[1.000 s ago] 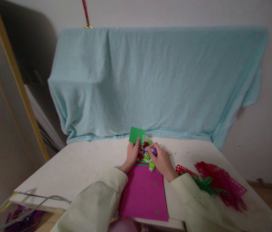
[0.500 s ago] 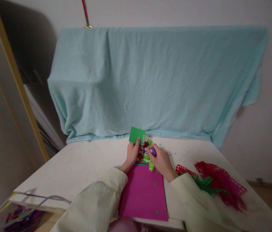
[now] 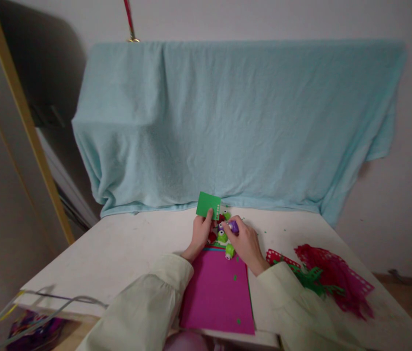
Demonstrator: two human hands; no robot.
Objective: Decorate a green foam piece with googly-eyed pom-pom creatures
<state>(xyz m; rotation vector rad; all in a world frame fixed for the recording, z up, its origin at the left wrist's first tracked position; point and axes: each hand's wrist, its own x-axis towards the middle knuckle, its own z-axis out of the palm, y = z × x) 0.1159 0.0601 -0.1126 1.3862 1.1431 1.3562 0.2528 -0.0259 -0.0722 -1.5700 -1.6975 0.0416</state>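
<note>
My left hand (image 3: 201,230) is closed on a green paper piece (image 3: 207,204), thumb on top. A row of small punched holes runs along the paper's right edge. In my right hand (image 3: 245,240) is a small purple paper punch (image 3: 233,226), held between thumb and fingers, just right of the green paper and apart from it. Bright green punches lie close by: one (image 3: 222,236) between my hands, another (image 3: 229,251) on the magenta paper's top edge, and one (image 3: 226,214) farther back. Red pieces (image 3: 211,237) beside my left hand are partly hidden.
A stack of coloured sheets, magenta paper (image 3: 215,292) on top, lies before me with green bits on it. Perforated red and magenta scraps (image 3: 341,278) and green scraps (image 3: 310,280) lie right. A blue cloth (image 3: 242,122) hangs behind the white table (image 3: 128,258). A cable (image 3: 70,302) loops at left.
The purple punch has turned slightly in my right hand and shows more of itself, and the fingers have shifted a little. My left hand and the green paper have barely moved.
</note>
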